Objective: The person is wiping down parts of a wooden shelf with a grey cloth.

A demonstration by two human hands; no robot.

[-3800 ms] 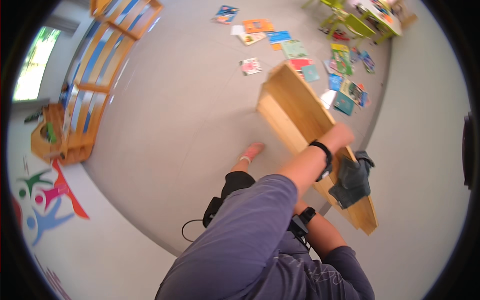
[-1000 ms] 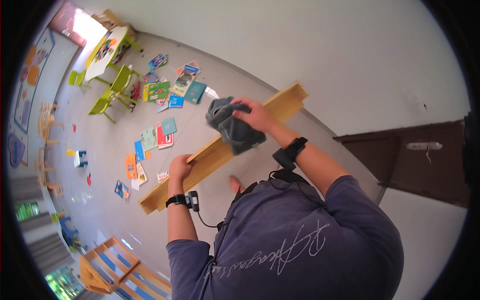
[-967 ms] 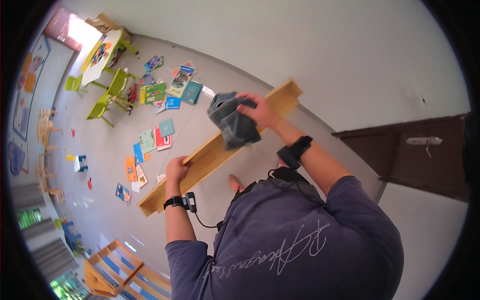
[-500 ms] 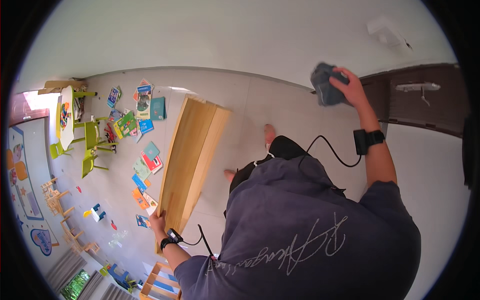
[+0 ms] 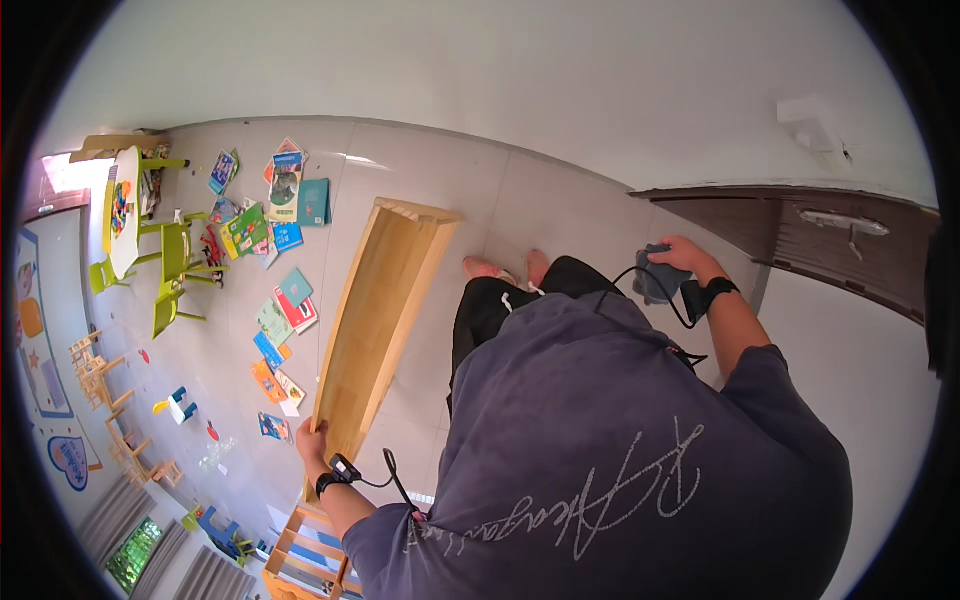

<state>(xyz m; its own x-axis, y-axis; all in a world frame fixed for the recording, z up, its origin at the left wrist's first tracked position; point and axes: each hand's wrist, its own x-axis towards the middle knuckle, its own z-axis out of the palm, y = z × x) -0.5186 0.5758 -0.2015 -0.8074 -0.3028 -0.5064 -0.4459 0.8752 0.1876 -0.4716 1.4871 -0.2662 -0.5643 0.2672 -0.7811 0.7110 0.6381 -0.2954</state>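
My left hand (image 5: pixel 312 440) is closed round the near-left edge of a long, light wooden shelf unit (image 5: pixel 372 310), whose hollow side shows. This unit slants away to the far end, left of my legs. At my right side, my right hand (image 5: pixel 684 256) grips a crumpled grey-blue cloth (image 5: pixel 654 284), which hangs below the fingers. The cloth is apart from the shelf unit. Each wrist wears a black strap with a small device and cable.
Several books (image 5: pixel 285 190) lie scattered on the tiled floor to the left. Beyond them stand a white table (image 5: pixel 126 225) and green chairs (image 5: pixel 176 250). A wooden rack (image 5: pixel 300 555) is at the lower left. On the right are a dark door (image 5: pixel 800 225) and a pale wall (image 5: pixel 450 70).
My right hand has come down and nearer with the cloth, away from the door. My feet have shifted closer together. My left hand keeps hold of the shelf unit, which now shows its hollow more.
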